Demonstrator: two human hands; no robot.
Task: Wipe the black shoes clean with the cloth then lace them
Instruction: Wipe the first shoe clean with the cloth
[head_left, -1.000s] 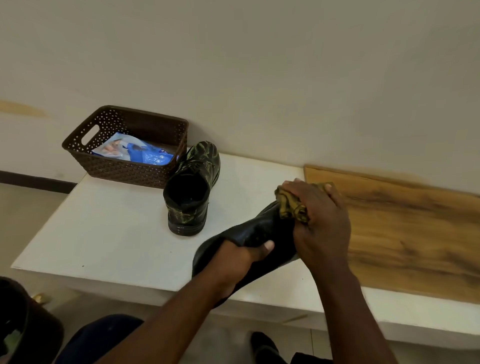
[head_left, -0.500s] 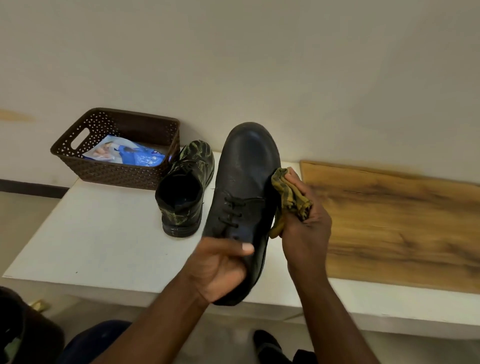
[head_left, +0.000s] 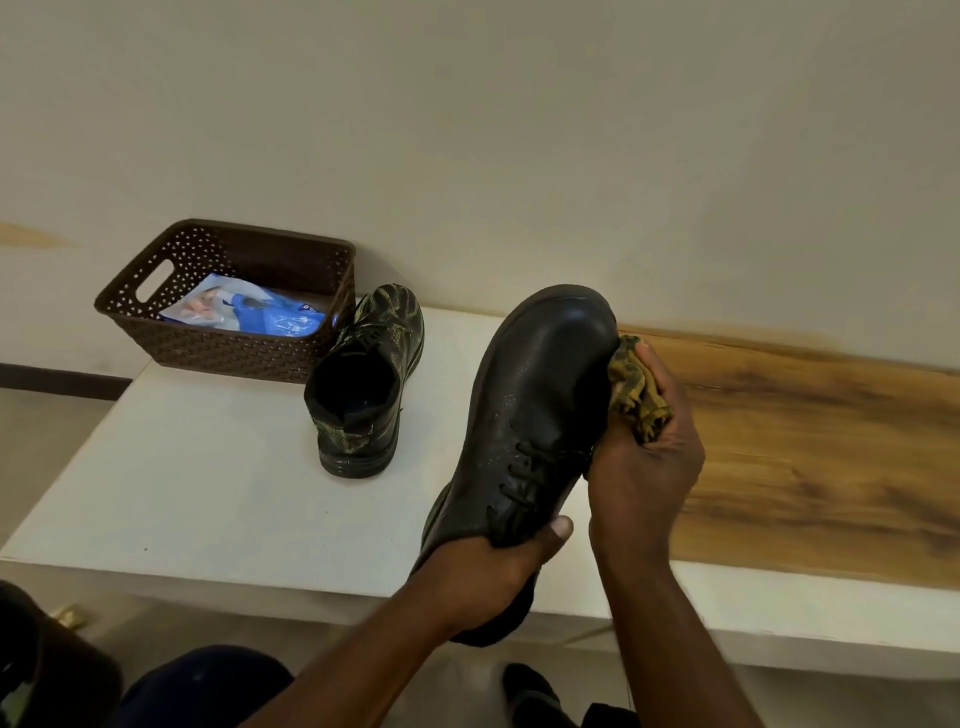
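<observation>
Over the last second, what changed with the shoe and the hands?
The held shoe swung from lying sideways to toe-up, laces facing the camera. The right hand slid the cloth along the shoe's right side up to the toe. The left hand kept gripping the heel. Second shoe and basket stayed put on the table.

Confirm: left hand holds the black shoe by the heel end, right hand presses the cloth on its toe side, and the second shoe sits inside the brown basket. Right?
Not quite. The head view shows the second shoe standing on the white table beside the brown basket, not inside it. The rest holds: left hand holds the black shoe by the heel end, right hand presses the cloth on its toe side.
</observation>
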